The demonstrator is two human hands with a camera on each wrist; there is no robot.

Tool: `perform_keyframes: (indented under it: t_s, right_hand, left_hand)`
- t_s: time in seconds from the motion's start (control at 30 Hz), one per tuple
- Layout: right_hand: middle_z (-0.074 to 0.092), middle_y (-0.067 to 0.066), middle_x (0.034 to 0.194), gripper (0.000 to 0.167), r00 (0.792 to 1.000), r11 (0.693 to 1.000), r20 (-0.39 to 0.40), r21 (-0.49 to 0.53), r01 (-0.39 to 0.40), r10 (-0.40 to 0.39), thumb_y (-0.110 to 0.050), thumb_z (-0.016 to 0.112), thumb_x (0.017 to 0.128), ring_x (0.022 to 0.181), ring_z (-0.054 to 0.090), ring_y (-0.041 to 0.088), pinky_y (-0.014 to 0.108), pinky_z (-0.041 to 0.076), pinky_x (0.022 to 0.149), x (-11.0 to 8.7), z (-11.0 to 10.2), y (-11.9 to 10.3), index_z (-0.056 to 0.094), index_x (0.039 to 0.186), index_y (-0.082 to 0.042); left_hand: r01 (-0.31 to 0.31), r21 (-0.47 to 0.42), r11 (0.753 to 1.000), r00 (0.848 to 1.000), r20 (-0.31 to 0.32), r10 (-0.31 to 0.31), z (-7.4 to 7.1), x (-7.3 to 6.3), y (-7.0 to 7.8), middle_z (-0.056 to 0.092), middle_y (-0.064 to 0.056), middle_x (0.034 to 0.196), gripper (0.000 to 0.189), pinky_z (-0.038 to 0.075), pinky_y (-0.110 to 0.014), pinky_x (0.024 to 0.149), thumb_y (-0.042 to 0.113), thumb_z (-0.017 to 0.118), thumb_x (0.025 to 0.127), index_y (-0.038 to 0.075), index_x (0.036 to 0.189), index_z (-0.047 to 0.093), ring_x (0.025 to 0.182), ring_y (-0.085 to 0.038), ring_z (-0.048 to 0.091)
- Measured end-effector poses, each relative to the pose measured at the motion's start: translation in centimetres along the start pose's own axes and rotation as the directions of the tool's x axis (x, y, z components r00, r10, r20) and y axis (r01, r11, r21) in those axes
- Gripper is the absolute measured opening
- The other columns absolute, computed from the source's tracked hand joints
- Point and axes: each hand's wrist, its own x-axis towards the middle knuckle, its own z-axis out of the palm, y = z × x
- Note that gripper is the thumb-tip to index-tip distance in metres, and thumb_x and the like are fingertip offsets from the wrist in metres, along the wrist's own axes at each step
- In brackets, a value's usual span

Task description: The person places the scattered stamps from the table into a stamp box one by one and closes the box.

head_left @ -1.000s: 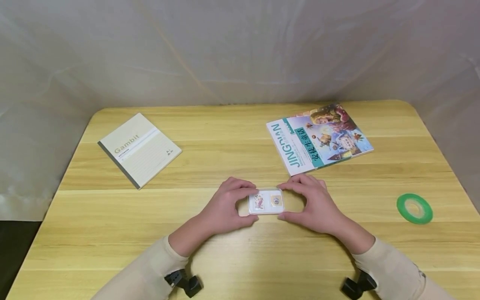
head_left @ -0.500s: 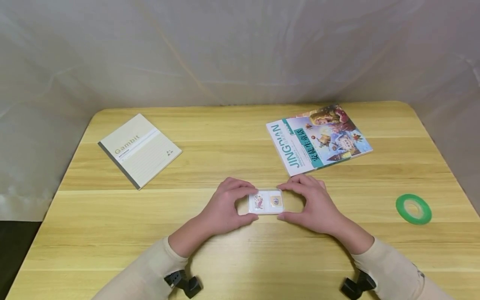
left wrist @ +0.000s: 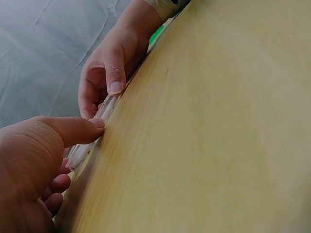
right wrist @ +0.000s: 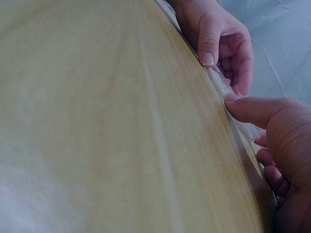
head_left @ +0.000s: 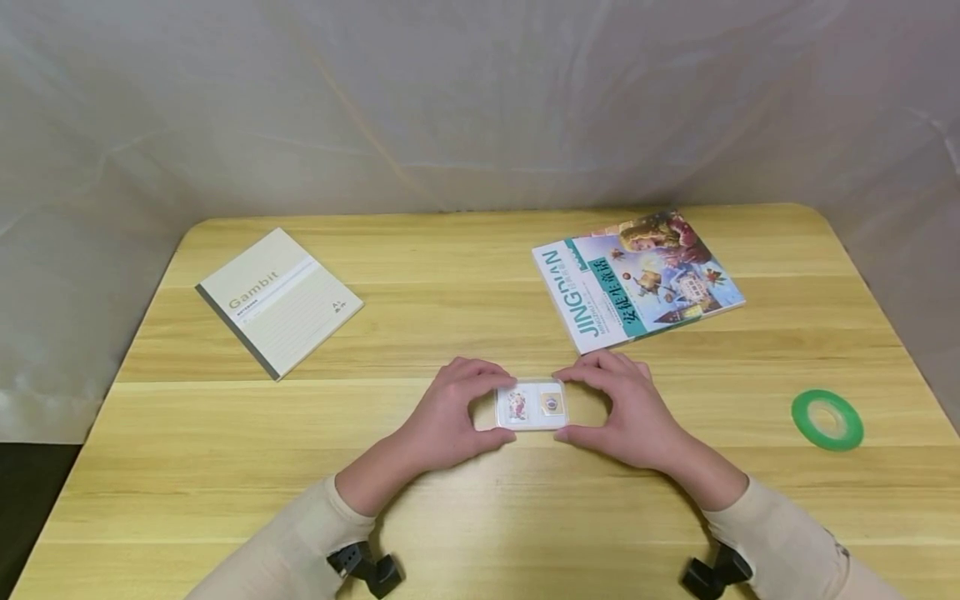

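Note:
A small flat clear plastic case (head_left: 534, 407) lies at the middle of the wooden table, below the books in the head view. Under its transparent cover are a white insert, a colourful stamp-like picture on the left and a small square with a round emblem on the right. My left hand (head_left: 448, 414) pinches its left end between thumb and fingers. The right end is held the same way by my right hand (head_left: 628, 410). Both wrist views show the case edge-on, low against the tabletop, with thumbs on the near edge; the fingers behind are partly hidden.
A cream notebook (head_left: 280, 302) lies at the back left of the table (head_left: 480, 517). Behind my right hand is a colourful book (head_left: 637, 279), very near the fingers. A green ring-shaped roll of tape (head_left: 806, 421) sits at the right. Grey fabric (head_left: 480, 100) hangs behind the table.

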Motion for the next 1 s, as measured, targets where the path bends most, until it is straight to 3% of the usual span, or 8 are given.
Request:
perform_keyframes:
  t_s: [0.63, 1.0]
  right_hand:
    - [0.056, -0.009, 0.112, 0.062, 1.000, 1.000, -0.003, 0.005, 0.008, -0.008, -0.048, 0.089, 0.070, 0.106, 0.048, 0.017, 0.041, 0.028, 0.083, 0.04, -0.13, -0.21, 0.071, 0.123, -0.022]
    - [0.056, -0.008, 0.112, 0.061, 1.000, 1.000, 0.004, -0.001, -0.003, 0.003, -0.047, 0.089, 0.071, 0.106, 0.048, 0.017, 0.041, 0.027, 0.083, 0.06, -0.10, -0.23, 0.071, 0.123, -0.022]
  left_hand:
    - [-0.053, 0.021, 0.998, 0.999, 0.001, 0.053, -0.08, -0.03, -0.21, 0.064, -0.001, 0.122, 0.051, 0.041, -0.041, 0.097, 0.026, 0.091, 0.073, 0.005, 0.116, 0.075, 0.113, -0.020, 0.051]
    - [-0.047, 0.031, 0.998, 0.999, 0.006, 0.046, -0.02, -0.02, -0.19, 0.064, -0.001, 0.122, 0.051, 0.040, -0.041, 0.098, 0.028, 0.091, 0.074, 0.005, 0.117, 0.074, 0.113, -0.020, 0.051]
